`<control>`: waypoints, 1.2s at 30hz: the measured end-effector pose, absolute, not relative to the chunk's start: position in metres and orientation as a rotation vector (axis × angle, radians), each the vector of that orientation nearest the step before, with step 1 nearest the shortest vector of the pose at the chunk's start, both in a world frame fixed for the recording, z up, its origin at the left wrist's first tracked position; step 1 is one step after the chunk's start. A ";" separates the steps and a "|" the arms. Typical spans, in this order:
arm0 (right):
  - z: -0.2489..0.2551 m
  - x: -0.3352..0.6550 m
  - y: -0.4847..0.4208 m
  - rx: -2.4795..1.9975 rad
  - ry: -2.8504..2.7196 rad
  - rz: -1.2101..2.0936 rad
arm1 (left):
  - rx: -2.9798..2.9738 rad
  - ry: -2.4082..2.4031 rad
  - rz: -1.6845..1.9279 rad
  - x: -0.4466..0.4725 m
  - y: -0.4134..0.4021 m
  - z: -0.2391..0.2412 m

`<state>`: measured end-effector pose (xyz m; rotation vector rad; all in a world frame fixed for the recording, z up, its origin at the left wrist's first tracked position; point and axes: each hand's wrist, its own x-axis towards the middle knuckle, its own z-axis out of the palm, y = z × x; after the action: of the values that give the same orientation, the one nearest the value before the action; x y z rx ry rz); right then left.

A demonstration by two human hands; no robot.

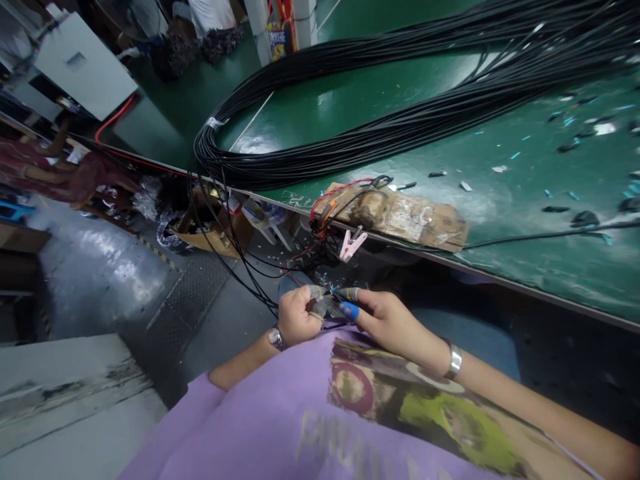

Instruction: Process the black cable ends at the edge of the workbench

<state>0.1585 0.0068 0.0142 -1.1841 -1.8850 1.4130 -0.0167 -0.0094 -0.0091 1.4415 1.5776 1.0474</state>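
My left hand (299,315) is closed in front of my purple shirt, its fingertips in grey covers. Between the fingertips of both hands is a black cable end with thin coloured wires (332,289) fanning out, some of them blue. My right hand (393,323) pinches at these wires from the other side, with blue tape round the thumb and a grey cover on the forefinger. Black cables (250,277) hang from the table edge and run down towards my left hand. The exact grip on each strand is too small to make out.
A large coil of black cable (320,150) lies on the green table (320,100). At its edge are a taped wooden block (425,223) and a pink clip (352,245). Cable scraps lie at right. A cardboard box (220,237) stands below; another person (60,167) sits at far left.
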 end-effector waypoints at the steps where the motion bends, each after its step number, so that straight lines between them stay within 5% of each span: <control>1: 0.014 0.158 0.007 -1.188 -1.884 1.413 | 1.430 1.576 1.049 -0.017 -0.009 -0.009; 11: 0.011 0.158 0.006 -1.189 -1.823 1.485 | 1.453 1.547 1.032 -0.016 -0.010 -0.007; 31: 0.018 0.161 0.008 -1.090 -1.913 1.487 | 0.591 1.043 0.750 -0.020 0.004 -0.001; 36: 0.015 0.164 0.008 -1.196 -1.893 1.219 | 0.798 1.155 0.777 -0.017 0.001 -0.001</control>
<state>0.1642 0.0078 0.0147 -1.1960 -1.8931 1.2187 -0.0174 0.0013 -0.0014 0.7977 1.1553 0.7770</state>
